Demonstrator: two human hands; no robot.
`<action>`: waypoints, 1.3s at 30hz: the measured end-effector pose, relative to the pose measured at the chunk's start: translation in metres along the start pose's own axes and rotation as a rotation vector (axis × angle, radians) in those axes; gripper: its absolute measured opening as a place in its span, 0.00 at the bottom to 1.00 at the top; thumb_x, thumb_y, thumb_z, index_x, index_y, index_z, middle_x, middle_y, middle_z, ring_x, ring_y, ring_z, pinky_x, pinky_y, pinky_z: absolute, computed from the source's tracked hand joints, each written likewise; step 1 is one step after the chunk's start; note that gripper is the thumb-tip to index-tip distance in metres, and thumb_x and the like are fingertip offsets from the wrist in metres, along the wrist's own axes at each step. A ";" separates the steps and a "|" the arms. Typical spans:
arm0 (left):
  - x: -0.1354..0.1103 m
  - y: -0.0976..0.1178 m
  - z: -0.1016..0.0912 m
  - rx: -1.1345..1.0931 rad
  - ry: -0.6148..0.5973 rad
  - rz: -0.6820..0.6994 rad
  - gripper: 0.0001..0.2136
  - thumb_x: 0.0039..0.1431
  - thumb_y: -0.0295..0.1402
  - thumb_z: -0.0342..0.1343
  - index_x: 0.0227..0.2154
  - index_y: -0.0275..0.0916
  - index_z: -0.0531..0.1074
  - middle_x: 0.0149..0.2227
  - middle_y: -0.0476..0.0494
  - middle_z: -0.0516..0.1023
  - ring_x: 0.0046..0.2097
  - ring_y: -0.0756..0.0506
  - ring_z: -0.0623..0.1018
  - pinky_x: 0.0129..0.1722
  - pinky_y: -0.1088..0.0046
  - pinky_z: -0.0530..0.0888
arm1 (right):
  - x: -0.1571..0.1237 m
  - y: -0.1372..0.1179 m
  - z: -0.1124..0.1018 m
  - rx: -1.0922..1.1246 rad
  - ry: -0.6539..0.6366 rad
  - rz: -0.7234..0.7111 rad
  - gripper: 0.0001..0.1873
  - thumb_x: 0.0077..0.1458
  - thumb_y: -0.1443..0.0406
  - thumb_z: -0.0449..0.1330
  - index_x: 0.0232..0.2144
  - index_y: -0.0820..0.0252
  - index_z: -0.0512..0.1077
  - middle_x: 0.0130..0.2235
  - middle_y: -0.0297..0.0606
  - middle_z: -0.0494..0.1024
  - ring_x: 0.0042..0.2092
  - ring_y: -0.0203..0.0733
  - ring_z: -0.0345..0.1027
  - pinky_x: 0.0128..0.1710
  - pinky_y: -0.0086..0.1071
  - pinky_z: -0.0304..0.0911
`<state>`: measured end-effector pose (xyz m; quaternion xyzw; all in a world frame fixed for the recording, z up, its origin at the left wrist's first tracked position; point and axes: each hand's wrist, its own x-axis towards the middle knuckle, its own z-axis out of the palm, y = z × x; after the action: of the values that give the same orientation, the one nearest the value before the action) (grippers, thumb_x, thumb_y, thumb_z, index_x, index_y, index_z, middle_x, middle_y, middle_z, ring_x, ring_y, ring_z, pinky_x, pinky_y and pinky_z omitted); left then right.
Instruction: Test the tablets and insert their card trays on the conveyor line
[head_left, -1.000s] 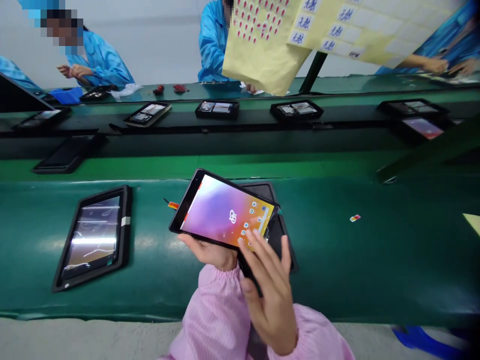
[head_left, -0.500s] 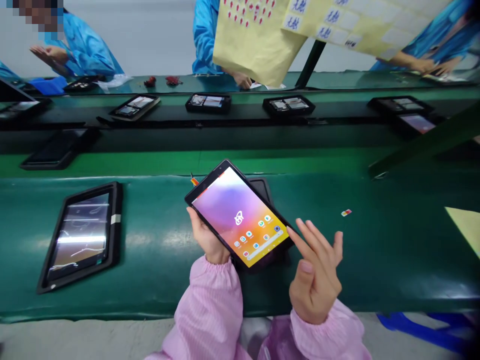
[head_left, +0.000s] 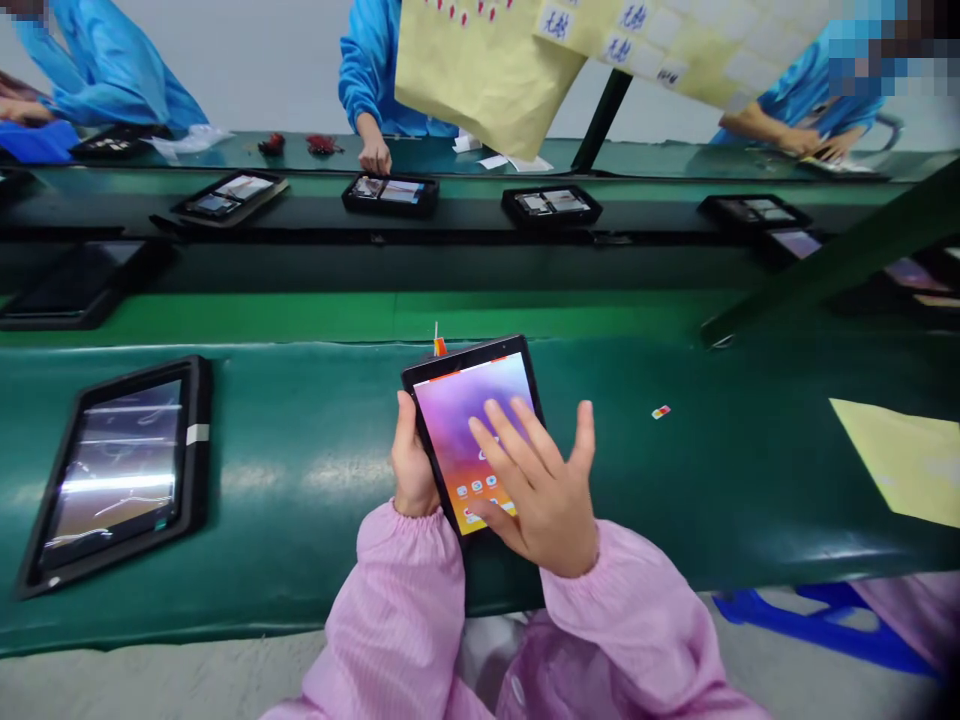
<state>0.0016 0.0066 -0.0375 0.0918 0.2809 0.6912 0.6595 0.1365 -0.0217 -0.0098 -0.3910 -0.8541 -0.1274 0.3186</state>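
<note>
A black tablet (head_left: 450,430) with a lit purple and orange home screen is tilted up over the green bench. My left hand (head_left: 414,465) grips its left edge, thumb along the side and the other fingers hidden behind it. Over the right part of the screen is my right hand (head_left: 544,490), fingers spread and covering several icons. I cannot tell whether its fingertips touch the glass. An orange piece with a thin white tip (head_left: 439,345) shows just behind the tablet's top edge.
Another tablet in a black tray (head_left: 196,490) lies on the bench (head_left: 300,540) at left. A small coloured sticker (head_left: 661,411) and yellow paper (head_left: 900,460) lie at right. Farther off, trays with tablets (head_left: 551,205) line the conveyor. A green post (head_left: 825,250) slants at right. Co-workers in blue sit opposite.
The tablet has turned more upright in my left hand. My right hand has moved left from the tablet's lower right corner to over its screen. A co-worker's hand now reaches a conveyor tray.
</note>
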 end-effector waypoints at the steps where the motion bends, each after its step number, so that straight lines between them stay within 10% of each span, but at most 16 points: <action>1: 0.000 0.000 0.000 -0.004 0.013 0.009 0.26 0.61 0.52 0.49 0.46 0.34 0.76 0.47 0.40 0.80 0.51 0.42 0.78 0.54 0.69 0.72 | 0.004 -0.001 0.004 -0.017 -0.045 -0.014 0.31 0.67 0.50 0.38 0.57 0.64 0.66 0.59 0.43 0.69 0.62 0.50 0.60 0.65 0.62 0.24; 39: 0.004 0.004 0.002 -0.013 0.047 0.041 0.29 0.60 0.55 0.47 0.47 0.33 0.76 0.46 0.37 0.79 0.49 0.38 0.79 0.50 0.64 0.75 | -0.060 -0.006 -0.004 -0.015 -0.286 -0.087 0.28 0.65 0.51 0.47 0.59 0.60 0.64 0.62 0.39 0.66 0.65 0.50 0.51 0.65 0.62 0.21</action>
<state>-0.0015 0.0113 -0.0347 0.0773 0.2899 0.7083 0.6390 0.1631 -0.0623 -0.0455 -0.3699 -0.9060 -0.0903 0.1848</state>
